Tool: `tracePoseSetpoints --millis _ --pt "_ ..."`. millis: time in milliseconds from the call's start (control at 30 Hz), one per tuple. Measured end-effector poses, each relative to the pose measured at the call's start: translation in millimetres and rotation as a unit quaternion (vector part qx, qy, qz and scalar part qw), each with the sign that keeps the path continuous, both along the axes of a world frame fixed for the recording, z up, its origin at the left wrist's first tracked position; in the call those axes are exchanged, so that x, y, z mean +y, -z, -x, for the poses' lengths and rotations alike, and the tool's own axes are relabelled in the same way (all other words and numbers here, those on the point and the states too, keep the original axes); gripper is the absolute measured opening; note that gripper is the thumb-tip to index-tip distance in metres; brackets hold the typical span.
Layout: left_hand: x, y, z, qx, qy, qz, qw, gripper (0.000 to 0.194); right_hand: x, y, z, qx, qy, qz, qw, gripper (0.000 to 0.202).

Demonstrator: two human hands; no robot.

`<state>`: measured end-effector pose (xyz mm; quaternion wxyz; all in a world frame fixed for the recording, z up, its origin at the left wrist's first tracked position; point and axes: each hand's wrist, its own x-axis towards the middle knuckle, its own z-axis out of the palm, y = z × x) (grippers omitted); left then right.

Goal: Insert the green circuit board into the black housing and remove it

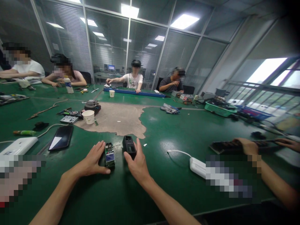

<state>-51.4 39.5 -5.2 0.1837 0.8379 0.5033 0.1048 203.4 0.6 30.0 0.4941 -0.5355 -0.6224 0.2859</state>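
My left hand rests on the green table with its fingers stretched and thumb apart. It curves around the left side of a small electronic module, which shows a green circuit board and a bluish block. Whether the fingertips touch the module I cannot tell. To the right, my right hand grips a black plastic housing between thumb and fingers. The housing has slots on its upper face and stands slightly tilted, a small gap from the module.
A phone, a white power strip and a paper cup lie left. Brown sheet material covers the middle. At right are a white adapter and another person's hands on a dark strip. Several people sit across the table.
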Motion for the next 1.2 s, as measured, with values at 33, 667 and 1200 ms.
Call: tracePoseSetpoints --millis 33,667,1200 --pt "1 0.8 0 0.0 0.001 -0.003 1.0 0.128 0 5.4 -5 -0.01 0.007 0.003 1.0 0.085" --pt "2 0.0 -6 0.006 0.001 -0.015 1.0 0.129 -5 31.8 -23 -0.043 -0.01 -0.005 0.999 0.091" --pt "-3 9.5 3 -0.085 -0.007 -0.017 0.996 0.135 -2 -12.7 56 -0.019 -0.113 -0.005 0.993 0.094"
